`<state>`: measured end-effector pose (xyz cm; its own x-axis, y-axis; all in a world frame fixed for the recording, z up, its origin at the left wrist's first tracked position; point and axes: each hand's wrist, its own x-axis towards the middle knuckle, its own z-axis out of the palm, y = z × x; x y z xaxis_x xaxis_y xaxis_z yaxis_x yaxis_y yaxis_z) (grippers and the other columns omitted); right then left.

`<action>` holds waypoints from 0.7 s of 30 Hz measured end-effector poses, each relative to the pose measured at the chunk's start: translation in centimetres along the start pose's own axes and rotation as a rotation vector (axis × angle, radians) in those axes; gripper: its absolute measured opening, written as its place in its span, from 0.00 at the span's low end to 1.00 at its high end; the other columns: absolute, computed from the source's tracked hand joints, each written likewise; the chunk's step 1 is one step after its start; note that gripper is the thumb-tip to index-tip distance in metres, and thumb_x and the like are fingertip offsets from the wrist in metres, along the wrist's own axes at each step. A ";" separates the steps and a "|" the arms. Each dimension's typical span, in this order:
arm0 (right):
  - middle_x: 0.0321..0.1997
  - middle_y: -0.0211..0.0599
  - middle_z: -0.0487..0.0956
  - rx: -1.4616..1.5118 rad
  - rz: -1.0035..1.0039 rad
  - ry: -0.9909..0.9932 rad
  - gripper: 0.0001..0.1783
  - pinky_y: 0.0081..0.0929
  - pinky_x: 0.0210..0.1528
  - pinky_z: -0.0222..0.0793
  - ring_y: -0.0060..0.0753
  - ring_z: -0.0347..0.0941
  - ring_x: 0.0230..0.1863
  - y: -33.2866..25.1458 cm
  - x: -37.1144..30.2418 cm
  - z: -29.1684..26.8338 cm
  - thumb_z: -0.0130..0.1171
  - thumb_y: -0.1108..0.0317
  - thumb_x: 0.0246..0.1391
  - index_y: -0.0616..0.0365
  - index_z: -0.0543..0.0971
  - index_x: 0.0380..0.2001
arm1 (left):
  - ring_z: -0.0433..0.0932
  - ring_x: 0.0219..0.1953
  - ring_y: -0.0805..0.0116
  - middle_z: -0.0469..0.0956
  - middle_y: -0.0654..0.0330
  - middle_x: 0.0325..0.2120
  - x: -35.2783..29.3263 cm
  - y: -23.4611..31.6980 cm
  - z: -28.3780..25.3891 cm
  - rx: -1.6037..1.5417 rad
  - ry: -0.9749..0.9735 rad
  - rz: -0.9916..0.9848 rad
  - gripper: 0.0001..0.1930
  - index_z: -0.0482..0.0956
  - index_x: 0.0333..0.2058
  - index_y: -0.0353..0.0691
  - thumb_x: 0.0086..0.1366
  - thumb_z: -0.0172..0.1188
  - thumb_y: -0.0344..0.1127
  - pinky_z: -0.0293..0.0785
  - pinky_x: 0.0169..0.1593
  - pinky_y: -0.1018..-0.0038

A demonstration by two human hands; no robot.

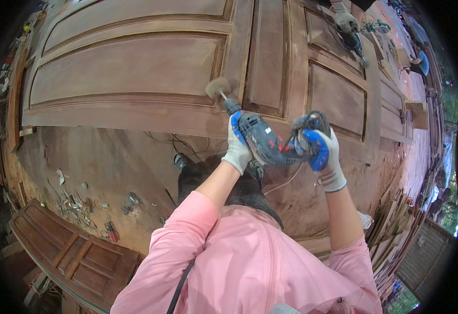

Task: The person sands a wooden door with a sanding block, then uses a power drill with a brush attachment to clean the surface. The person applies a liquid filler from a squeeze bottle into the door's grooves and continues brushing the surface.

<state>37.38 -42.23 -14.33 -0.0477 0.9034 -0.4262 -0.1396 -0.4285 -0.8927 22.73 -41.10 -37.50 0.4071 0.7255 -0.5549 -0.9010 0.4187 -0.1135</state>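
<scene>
Both my hands, in white gloves with blue palms, hold a dark blue-grey electric drill (263, 137). My left hand (238, 142) is closed around its front, just behind the chuck. Farther right, my right hand (320, 152) is wrapped round the rear handle, with a looped cord beside the fingers. A round, fuzzy tan sanding head (217, 88) sits on the drill's shaft. It is over the lower right corner of a recessed panel on a brown wooden door (135, 68); whether it touches the wood I cannot tell.
Another panelled door (339, 99) adjoins on the right. At the upper right, a co-worker's gloved hand (345, 22) holds a power tool (352, 43). A dark door (77, 251) lies lower left. Cables, scraps and a red tool (112, 232) litter the floor. Wood strips (396, 225) are stacked lower right.
</scene>
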 end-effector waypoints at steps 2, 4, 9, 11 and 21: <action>0.28 0.34 0.78 -0.088 -0.001 -0.044 0.17 0.26 0.37 0.74 0.25 0.75 0.29 -1.4 1.5 -0.5 0.56 0.71 0.58 0.69 0.79 0.49 | 0.83 0.36 0.58 0.85 0.59 0.32 0.2 -0.4 1.6 -0.011 -0.040 0.096 0.16 0.81 0.36 0.47 0.67 0.56 0.53 0.81 0.48 0.60; 0.32 0.35 0.80 -0.131 0.071 -0.077 0.17 0.25 0.39 0.75 0.24 0.76 0.32 -1.9 2.5 -0.9 0.57 0.71 0.58 0.68 0.79 0.49 | 0.83 0.36 0.55 0.85 0.56 0.33 0.8 -1.7 1.3 -0.080 -0.028 0.223 0.20 0.82 0.36 0.44 0.66 0.55 0.55 0.82 0.49 0.56; 0.42 0.38 0.84 -0.255 0.089 -0.224 0.17 0.25 0.44 0.77 0.25 0.80 0.40 -3.6 3.6 -0.2 0.59 0.69 0.58 0.67 0.80 0.49 | 0.84 0.37 0.52 0.85 0.56 0.33 0.9 -2.6 1.7 -0.179 -0.183 0.284 0.18 0.81 0.35 0.43 0.66 0.55 0.52 0.81 0.50 0.55; 0.42 0.39 0.84 -0.293 0.084 -0.246 0.17 0.25 0.45 0.78 0.25 0.80 0.42 -4.0 4.1 -0.1 0.59 0.69 0.57 0.67 0.80 0.48 | 0.84 0.38 0.52 0.85 0.56 0.33 0.9 -2.9 1.8 -0.212 -0.153 0.292 0.18 0.81 0.35 0.43 0.66 0.55 0.52 0.81 0.50 0.55; 0.44 0.36 0.83 -0.445 0.030 -0.310 0.20 0.23 0.43 0.77 0.23 0.78 0.39 -5.8 7.5 -1.2 0.60 0.70 0.55 0.65 0.78 0.50 | 0.83 0.37 0.56 0.85 0.61 0.33 2.0 -4.7 4.9 -0.376 -0.226 0.343 0.20 0.82 0.34 0.48 0.66 0.55 0.59 0.82 0.49 0.56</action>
<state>38.98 -33.01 -12.47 -0.3440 0.8243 -0.4496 0.2958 -0.3594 -0.8851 28.47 -38.98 -34.05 0.0662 0.9024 -0.4257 -0.9622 -0.0553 -0.2668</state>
